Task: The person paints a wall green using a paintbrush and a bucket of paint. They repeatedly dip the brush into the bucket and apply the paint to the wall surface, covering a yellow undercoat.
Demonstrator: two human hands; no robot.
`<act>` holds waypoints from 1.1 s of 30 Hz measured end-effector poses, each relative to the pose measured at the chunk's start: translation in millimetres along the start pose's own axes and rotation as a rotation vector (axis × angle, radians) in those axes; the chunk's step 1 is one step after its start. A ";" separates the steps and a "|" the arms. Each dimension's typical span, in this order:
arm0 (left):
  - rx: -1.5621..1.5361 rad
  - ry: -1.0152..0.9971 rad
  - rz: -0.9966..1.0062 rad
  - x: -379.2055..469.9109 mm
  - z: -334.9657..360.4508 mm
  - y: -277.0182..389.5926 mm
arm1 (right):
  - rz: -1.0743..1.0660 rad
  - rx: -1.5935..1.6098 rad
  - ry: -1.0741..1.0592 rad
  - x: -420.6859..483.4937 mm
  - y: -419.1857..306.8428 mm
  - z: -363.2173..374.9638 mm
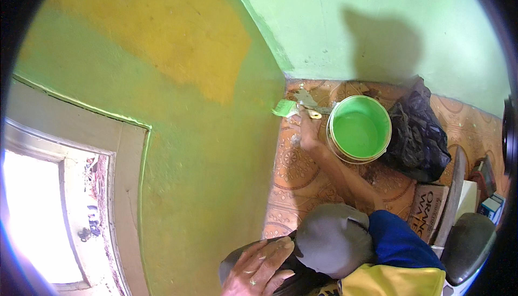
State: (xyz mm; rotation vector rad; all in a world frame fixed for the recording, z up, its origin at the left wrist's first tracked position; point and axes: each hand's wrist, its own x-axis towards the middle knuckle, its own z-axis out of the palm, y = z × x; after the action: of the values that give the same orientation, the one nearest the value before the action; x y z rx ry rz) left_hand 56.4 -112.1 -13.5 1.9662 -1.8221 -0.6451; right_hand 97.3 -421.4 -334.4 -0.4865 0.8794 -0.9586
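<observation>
My right hand [309,130] reaches down past my grey-clad knee [334,239] and holds a paintbrush [288,108] by its pale handle. Green paint coats the bristles, which point left at the foot of the green and ochre wall [210,166], close to the corner. Just right of this hand stands a round bucket of green paint [358,132] with a wire handle. At the bottom, my left hand [261,267] lies over my other, dark-clad knee, palm down, with paint specks on its back and nothing visible in it.
A black plastic bag [421,134] lies against the bucket's right side. Farther right are a printed cardboard box [429,211], a long flat strip and small boxes. A pale green wall [323,25] rises beyond the patterned floor [291,166]. A framed window or door opening [129,182] is at left.
</observation>
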 end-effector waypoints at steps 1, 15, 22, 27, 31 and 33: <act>-0.003 -0.004 -0.002 -0.8 0.1 -0.1 | -0.119 -0.068 0.031 -1.4 1.9 1.7; -0.005 0.003 0.022 0.6 1.4 -3.0 | 0.200 0.011 -0.056 -15.8 -22.4 1.3; 0.007 0.008 -0.019 -2.4 -2.0 -5.4 | -0.302 -0.095 -0.364 -76.1 -62.0 51.9; 0.004 0.006 -0.082 -2.8 1.6 -1.9 | -0.117 0.252 -0.352 -66.9 -74.0 44.0; 0.017 -0.002 0.006 0.2 0.6 -0.7 | 0.009 -0.019 -0.185 -11.2 -4.0 -16.0; 0.039 0.022 -0.022 -7.3 0.1 -2.9 | 0.045 -0.071 -0.053 -27.5 -12.4 7.4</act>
State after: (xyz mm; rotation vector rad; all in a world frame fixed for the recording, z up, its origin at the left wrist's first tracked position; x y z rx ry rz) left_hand 58.4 -104.6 -14.7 2.0126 -1.8156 -0.5972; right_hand 89.5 -404.1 -309.8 -0.5477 0.8750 -0.8718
